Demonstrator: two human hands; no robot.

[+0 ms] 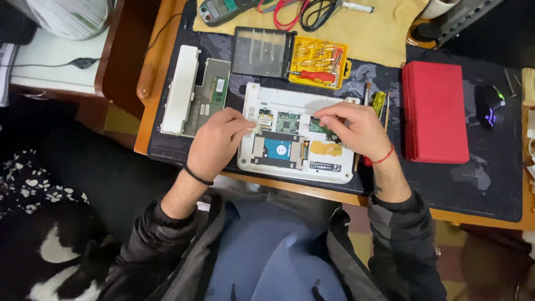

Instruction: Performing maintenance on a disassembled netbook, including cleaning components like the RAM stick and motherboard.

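A small white laptop (295,167) lies upside down on a dark desk mat (468,178), its bottom cover off, showing green circuit boards and a blue-labelled drive (277,149). My left hand (217,142) rests on the laptop's left edge, fingertips pinched at a small part by the board. My right hand (356,128) hovers over the right side of the board, fingers curled down onto a green module (319,127). I cannot tell whether either hand holds something.
A removed white cover with a green module (195,92) lies to the left. Behind are a yellow screwdriver-bit case (320,56), a red-handled screwdriver (317,76) and a multimeter (223,10). A red case (434,111) and a mouse (489,105) sit to the right.
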